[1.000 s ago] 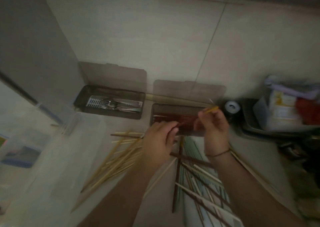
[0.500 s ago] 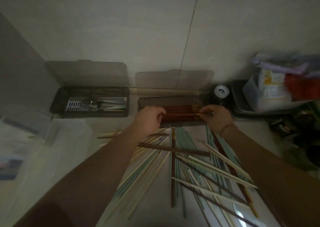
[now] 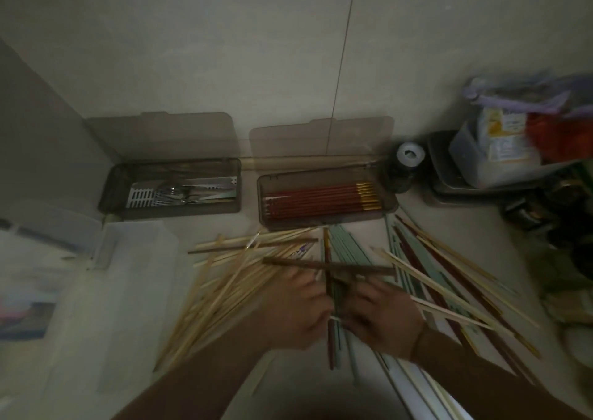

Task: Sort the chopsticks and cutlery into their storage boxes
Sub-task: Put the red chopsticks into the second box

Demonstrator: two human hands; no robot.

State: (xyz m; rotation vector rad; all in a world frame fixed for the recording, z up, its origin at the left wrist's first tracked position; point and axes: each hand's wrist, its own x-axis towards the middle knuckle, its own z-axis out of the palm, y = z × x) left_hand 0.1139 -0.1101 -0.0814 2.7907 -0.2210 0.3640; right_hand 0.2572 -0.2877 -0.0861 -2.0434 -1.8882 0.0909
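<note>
Both hands, left hand and right hand, dig into the chopstick pile; grip unclear, cannot tell; crossed sticks at 12 o'clock may snag and scatter

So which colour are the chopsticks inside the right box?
Red chopsticks with gold ends, in the head view.

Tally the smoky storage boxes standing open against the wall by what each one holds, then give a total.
cutlery box, holding metal cutlery: 1
chopstick box, holding red chopsticks with gold ends: 1
Total: 2 boxes
</note>
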